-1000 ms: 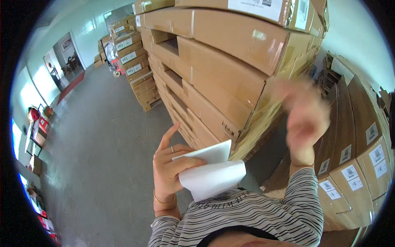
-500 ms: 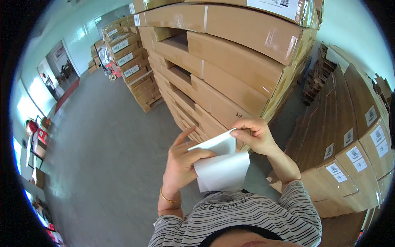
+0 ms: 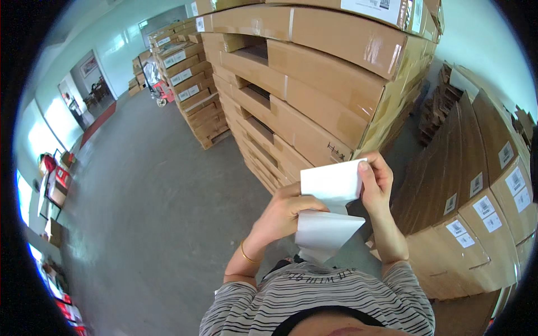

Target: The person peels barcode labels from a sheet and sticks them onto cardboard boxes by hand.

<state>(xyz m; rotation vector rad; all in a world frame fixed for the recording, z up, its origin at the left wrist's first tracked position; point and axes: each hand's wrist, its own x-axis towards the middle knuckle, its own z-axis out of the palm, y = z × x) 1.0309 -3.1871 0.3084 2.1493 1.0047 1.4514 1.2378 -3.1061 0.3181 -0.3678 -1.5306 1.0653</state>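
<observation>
A strip of white paper sheets [image 3: 332, 182], perhaps labels, hangs bent between my hands in front of my chest. Its upper part stands up flat, while the lower part [image 3: 328, 229] folds over and droops toward my shirt. My left hand [image 3: 288, 210] grips the strip at its middle fold, thumb on top and fingers behind. With thumb and bent fingers, my right hand [image 3: 376, 178] pinches the upper right corner. Just beyond the paper rises a tall stack of long brown cartons [image 3: 319, 67], taped at the edges. The paper's far side is hidden.
Flat cartons with white labels stand in a row [image 3: 448, 196] close on my right. Another carton stack [image 3: 188, 84] is farther left, beside a red pallet jack [image 3: 161, 92]. Grey floor [image 3: 162, 213] extends left toward a doorway [image 3: 92, 84]. Flattened cardboard [image 3: 437, 106] leans at the right wall.
Both hands have shifted right with the paper. Its upper part is now raised and turned flat toward me. My view has turned slightly left.
</observation>
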